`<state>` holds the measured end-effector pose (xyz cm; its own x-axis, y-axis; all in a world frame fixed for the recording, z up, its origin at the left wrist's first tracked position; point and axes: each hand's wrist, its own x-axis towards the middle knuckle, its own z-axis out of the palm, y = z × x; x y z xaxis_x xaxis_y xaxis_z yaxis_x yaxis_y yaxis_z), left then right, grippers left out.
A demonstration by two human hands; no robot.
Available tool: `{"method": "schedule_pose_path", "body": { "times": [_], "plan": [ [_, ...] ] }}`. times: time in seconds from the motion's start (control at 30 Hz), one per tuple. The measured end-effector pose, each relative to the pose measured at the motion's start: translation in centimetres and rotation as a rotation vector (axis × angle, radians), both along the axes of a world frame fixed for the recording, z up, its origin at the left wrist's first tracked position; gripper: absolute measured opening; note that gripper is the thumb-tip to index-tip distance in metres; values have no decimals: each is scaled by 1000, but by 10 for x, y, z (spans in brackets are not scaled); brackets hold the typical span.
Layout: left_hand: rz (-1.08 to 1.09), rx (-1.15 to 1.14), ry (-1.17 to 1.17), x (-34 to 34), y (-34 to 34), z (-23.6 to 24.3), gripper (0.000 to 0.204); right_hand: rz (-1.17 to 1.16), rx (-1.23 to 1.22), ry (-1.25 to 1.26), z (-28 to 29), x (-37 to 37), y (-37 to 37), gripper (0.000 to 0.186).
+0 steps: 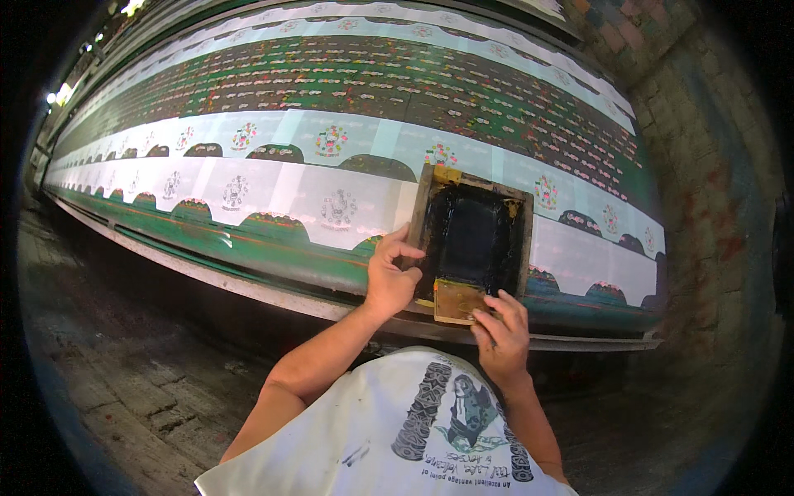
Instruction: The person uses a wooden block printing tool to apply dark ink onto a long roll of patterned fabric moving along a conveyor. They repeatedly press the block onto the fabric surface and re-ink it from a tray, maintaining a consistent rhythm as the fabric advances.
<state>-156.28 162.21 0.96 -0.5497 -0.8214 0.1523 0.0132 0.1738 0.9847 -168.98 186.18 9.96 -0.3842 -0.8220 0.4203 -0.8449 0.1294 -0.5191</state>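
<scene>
A wooden printing screen frame (523,227) lies on the white cut fabric pieces along the long green table, with black ink (467,236) covering its inside. My left hand (393,273) grips the frame's left side with curled fingers. A wooden squeegee (455,302) lies across the near end of the frame, its blade edge in the dark ink. My right hand (504,335) has its fingers bent on the right part of the squeegee, gripping it. Pale outline designs show on the near fabric row left of the frame; coloured designs show on the row behind.
The long printing table (265,264) runs to the far left, with more rows of fabric pieces (347,25) at the back. Its metal edge (248,285) is just beyond my body. A paved floor (703,207) lies to the right and below, beside a grimy wall at top right.
</scene>
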Motion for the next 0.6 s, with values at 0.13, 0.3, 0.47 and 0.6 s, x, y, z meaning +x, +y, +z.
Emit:
{"method": "schedule_pose_path", "body": {
  "times": [0.13,0.3,0.47,0.6],
  "plan": [
    [-1,25,35,-2,1,-2,32,89,108,55,11,1,-16,40],
    [2,18,26,-3,-1,-2,30,131,91,85,19,-6,-34,39],
    [0,42,45,-3,-1,-2,29,161,116,89,28,-10,-49,40],
    [-1,49,20,-2,0,-5,29,176,181,71,36,-10,-55,38]
  ]
}}
